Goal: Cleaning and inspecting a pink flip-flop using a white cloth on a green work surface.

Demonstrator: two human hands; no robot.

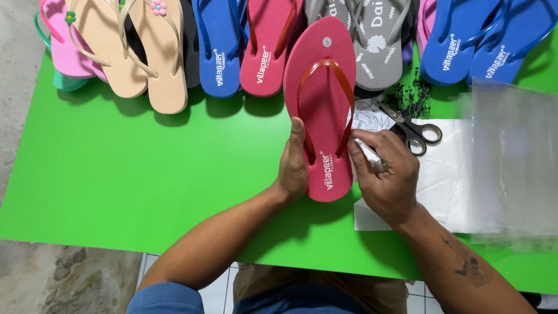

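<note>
Between the two hands a red flip-flop [321, 110] stands tilted on the green table [116, 174], its heel down near the person and its toe pointing away. The left hand [292, 166] grips its left edge, thumb stretched up along the sole. The right hand [386, 174] is closed on a small piece of white paper or plastic [371, 156] pressed against the flip-flop's right edge beside the strap. Judging by this, the work on this flip-flop looks only begun: it is bare, not wrapped or bagged. Beyond the hands a row of other flip-flops [218, 46] in pink, beige, blue, red and grey lies unwrapped. Just past the right hand lie scissors [415, 131] and a heap of small black fasteners [412, 96]; under and right of that hand are white sheets [447, 186] and clear plastic bags [514, 163]. What the white piece is cannot be made out, since the fingers cover most of it. The row is cut off at the top edge.
</note>
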